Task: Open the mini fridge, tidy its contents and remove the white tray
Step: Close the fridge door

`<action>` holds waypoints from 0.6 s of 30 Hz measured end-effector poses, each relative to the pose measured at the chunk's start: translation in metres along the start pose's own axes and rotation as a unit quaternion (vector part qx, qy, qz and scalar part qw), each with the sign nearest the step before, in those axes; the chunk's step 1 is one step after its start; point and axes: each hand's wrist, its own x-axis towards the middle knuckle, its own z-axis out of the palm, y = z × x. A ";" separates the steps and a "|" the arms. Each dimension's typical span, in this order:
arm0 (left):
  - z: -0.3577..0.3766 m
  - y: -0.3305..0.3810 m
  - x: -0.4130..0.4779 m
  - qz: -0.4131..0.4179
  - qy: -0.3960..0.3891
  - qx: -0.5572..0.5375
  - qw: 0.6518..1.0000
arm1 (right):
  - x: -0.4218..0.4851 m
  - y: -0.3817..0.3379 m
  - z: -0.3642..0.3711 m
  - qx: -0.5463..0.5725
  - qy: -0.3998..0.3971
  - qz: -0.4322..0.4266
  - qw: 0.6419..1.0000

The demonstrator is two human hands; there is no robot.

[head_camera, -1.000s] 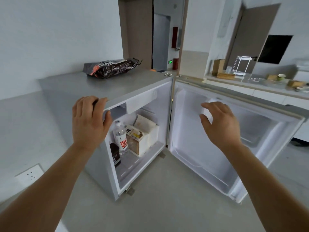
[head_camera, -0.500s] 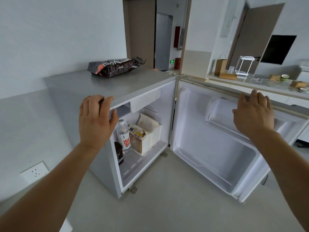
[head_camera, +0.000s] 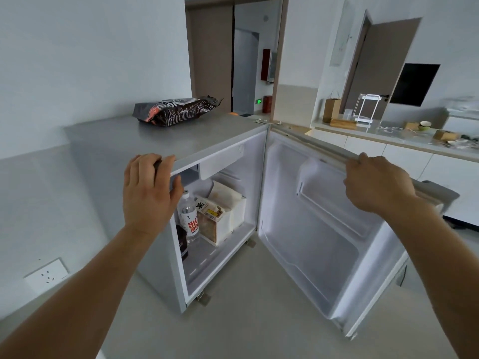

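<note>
The grey mini fridge (head_camera: 166, 141) stands open, its door (head_camera: 318, 237) swung wide to the right. My left hand (head_camera: 149, 193) grips the front left corner of the fridge top, thumb hooked under the edge. My right hand (head_camera: 375, 185) grips the top edge of the door. Inside stand a clear water bottle (head_camera: 188, 218) with a red label, a dark bottle (head_camera: 182, 242) in front of it, and a white tray (head_camera: 234, 221) that holds a carton (head_camera: 208, 207) and a white paper packet (head_camera: 225, 194).
A dark snack bag (head_camera: 178, 111) lies on the fridge top at the back. A counter (head_camera: 388, 137) with a paper bag, a white rack and bowls runs behind the door. A wall socket (head_camera: 46, 275) sits low on the left. Pale floor (head_camera: 246, 320) lies in front.
My right hand rose from the door's inner shelf to its top edge and closed on it, and the door swung wider. My left hand stayed on the fridge corner.
</note>
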 end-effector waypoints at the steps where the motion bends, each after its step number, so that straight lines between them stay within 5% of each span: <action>1: 0.000 0.000 0.000 -0.002 -0.004 -0.002 1.000 | 0.000 0.001 -0.008 0.011 -0.021 -0.020 1.000; 5: -0.002 -0.002 -0.001 -0.001 -0.018 -0.016 1.000 | -0.004 0.013 -0.032 0.126 -0.051 -0.077 0.988; 13: -0.005 -0.006 -0.002 -0.001 -0.043 -0.044 0.998 | -0.033 0.012 -0.034 0.449 -0.061 -0.134 0.881; 18: -0.008 -0.003 -0.001 -0.009 -0.057 -0.042 0.997 | -0.044 -0.029 -0.033 0.487 -0.052 -0.159 0.857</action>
